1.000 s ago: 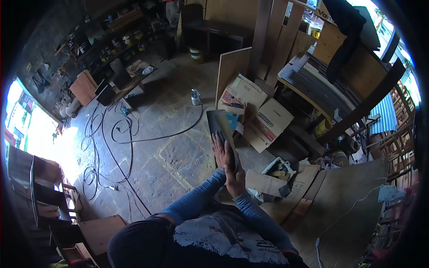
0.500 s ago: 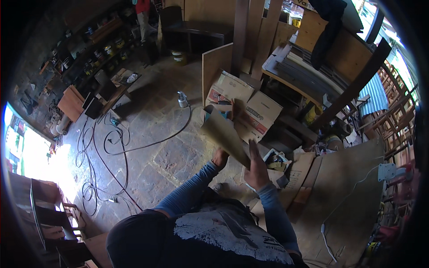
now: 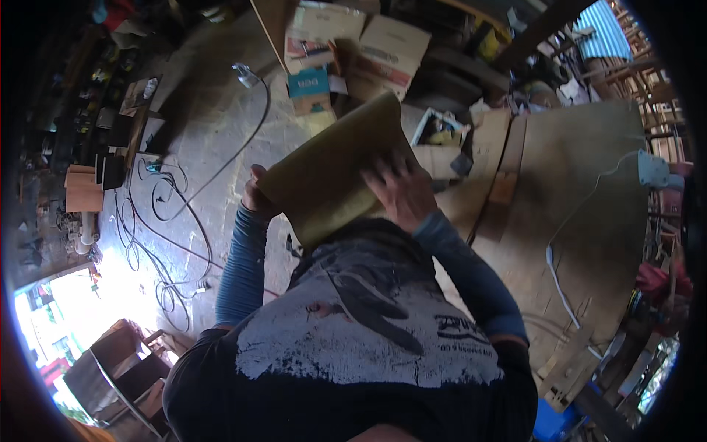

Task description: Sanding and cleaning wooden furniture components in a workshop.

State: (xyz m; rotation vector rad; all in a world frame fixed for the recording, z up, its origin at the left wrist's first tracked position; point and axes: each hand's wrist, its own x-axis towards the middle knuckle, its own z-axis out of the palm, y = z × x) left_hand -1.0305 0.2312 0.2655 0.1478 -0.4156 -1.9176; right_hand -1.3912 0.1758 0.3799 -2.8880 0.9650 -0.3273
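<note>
A curled, yellow-brown sheet (image 3: 331, 169), stiff like sandpaper, is held in front of my torso with its broad face turned up. My left hand (image 3: 258, 193) grips its left edge, thumb showing and the other fingers hidden behind or under the sheet. On the right side of the face lies my right hand (image 3: 403, 193), its fingers spread and slightly blurred. The sheet's lower edge comes close to my shirt front.
Cardboard boxes (image 3: 394, 51) and a teal-and-brown box (image 3: 309, 88) stand ahead. Tangled hoses (image 3: 177, 214) and a spray gun (image 3: 247, 74) lie on the left floor. To the right are a large board (image 3: 582, 191), a white cable (image 3: 551, 258) and a wooden block (image 3: 504, 188).
The sheet has turned from nearly edge-on to face up and come closer to my body. My right hand has shifted from its edge onto its face. The view has tipped downward.
</note>
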